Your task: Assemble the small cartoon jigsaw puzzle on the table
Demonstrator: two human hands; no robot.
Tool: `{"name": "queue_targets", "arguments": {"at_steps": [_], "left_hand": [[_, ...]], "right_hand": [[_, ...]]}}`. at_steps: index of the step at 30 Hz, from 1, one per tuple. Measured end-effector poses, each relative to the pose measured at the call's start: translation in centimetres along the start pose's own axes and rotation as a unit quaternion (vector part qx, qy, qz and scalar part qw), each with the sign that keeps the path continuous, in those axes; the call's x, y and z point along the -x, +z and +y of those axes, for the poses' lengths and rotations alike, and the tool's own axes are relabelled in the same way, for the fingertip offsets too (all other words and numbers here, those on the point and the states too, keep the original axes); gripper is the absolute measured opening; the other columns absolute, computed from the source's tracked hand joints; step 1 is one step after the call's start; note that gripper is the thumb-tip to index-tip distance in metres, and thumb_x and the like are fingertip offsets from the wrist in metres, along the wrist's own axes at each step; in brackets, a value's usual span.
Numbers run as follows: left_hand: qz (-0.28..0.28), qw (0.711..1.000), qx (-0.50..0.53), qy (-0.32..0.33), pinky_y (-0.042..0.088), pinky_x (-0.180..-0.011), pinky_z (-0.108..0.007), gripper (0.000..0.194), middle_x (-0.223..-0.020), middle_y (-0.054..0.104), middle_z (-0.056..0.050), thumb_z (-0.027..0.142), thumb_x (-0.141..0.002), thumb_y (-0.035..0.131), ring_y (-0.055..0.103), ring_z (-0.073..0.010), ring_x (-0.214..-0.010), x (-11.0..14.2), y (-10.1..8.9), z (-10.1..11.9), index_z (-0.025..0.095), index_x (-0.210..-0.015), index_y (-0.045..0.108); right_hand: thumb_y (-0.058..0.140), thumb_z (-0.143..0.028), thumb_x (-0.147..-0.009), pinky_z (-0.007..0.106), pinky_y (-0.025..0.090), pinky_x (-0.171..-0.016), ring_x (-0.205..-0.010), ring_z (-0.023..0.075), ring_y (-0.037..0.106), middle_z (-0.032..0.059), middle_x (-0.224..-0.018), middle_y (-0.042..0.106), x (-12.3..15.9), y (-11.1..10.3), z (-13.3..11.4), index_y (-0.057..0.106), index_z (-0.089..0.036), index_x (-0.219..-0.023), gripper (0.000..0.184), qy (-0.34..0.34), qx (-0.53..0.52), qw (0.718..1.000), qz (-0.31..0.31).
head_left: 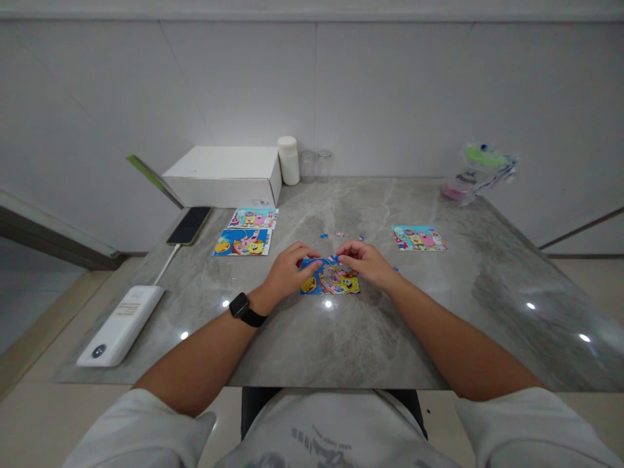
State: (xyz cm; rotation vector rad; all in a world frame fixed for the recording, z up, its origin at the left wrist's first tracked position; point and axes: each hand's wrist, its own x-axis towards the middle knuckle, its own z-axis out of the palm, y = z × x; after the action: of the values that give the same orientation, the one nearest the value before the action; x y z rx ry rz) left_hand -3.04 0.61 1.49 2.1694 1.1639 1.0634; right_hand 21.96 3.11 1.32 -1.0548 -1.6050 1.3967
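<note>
A partly assembled jigsaw puzzle (341, 286) with a blue, yellow and pink cartoon picture lies flat in front of me, with a grey gap in its middle. My left hand (294, 268) rests at its upper left corner, thumb and forefinger apart on the edge. At the upper right, my right hand (366, 262) pinches a small puzzle piece (333, 259) at the top edge; the fingers partly cover it. Just beyond lie a few loose pieces: a blue one (324, 236), a pink one (340, 234) and a dark one (361, 238). Another blue piece (396, 269) peeks out by my right wrist.
Picture cards lie left (242, 242) and right (420, 238) on the grey marble table (336, 351). Behind stand a white box (221, 185), a white bottle (288, 162) and two glasses (314, 166). A phone (190, 225), cabled power bank (121, 325) and plastic bag (480, 174) flank them.
</note>
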Motion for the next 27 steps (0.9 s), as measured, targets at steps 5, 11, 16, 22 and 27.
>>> {"name": "queue_targets", "arguments": {"at_steps": [5, 11, 16, 22, 27], "left_hand": [[-0.002, 0.998, 0.050, -0.035, 0.045, -0.070, -0.029, 0.019, -0.092, 0.070, -0.003, 0.038, -0.097, 0.072, 0.059, -0.0144, -0.077, -0.1, 0.7, 0.8, 0.020, -0.094, 0.077], [-0.001, 0.993, 0.086, -0.085, 0.044, -0.068, -0.029, 0.021, -0.085, 0.066, -0.001, 0.039, -0.096, 0.070, 0.057, -0.0146, -0.074, 0.1, 0.7, 0.1, 0.020, -0.089, 0.075], [-0.005, 0.991, 0.094, -0.098, 0.045, -0.069, -0.029, 0.023, -0.084, 0.067, -0.001, 0.041, -0.095, 0.070, 0.059, -0.0152, -0.076, 0.2, 0.8, -0.1, 0.020, -0.087, 0.075], [-0.023, 0.993, 0.086, -0.082, 0.046, -0.072, -0.030, 0.024, -0.084, 0.067, -0.001, 0.040, -0.098, 0.067, 0.061, -0.0159, -0.078, 0.2, 0.8, 0.1, 0.020, -0.085, 0.074], [-0.001, 0.997, 0.036, -0.064, 0.046, -0.072, -0.030, 0.018, -0.088, 0.068, -0.002, 0.033, -0.098, 0.065, 0.060, -0.0157, -0.078, 0.2, 0.3, 0.0, 0.021, -0.091, 0.075]], "right_hand": [[0.081, -0.043, -0.079, 0.029, 0.051, -0.070, -0.077, 0.0169, 0.065, 0.0016, -0.084, 0.073, 0.3, 1.1, 0.0, 0.072, -0.021, -0.091, 0.027, -0.006, 0.005, 1.000, -0.010], [0.074, -0.044, -0.084, 0.025, 0.046, -0.056, -0.061, 0.0117, 0.056, 0.0020, -0.093, 0.075, 0.6, 1.3, 0.0, 0.073, -0.022, -0.102, 0.028, 0.025, -0.009, 1.000, 0.005], [0.073, -0.044, -0.086, 0.028, 0.053, -0.064, -0.077, 0.0169, 0.066, 0.0038, -0.100, 0.076, 0.6, 1.8, 0.1, 0.073, -0.024, -0.107, 0.029, -0.005, 0.015, 1.000, 0.024], [0.075, -0.042, -0.084, 0.030, 0.052, -0.069, -0.075, 0.0170, 0.064, 0.0021, -0.086, 0.073, 0.3, 2.1, 0.4, 0.074, -0.022, -0.099, 0.025, -0.046, 0.077, 0.996, 0.006], [0.074, -0.041, -0.084, 0.030, 0.053, -0.068, -0.073, 0.0171, 0.065, 0.0017, -0.085, 0.074, 0.3, 1.5, 0.6, 0.073, -0.021, -0.093, 0.022, -0.035, 0.090, 0.995, 0.026]]}}
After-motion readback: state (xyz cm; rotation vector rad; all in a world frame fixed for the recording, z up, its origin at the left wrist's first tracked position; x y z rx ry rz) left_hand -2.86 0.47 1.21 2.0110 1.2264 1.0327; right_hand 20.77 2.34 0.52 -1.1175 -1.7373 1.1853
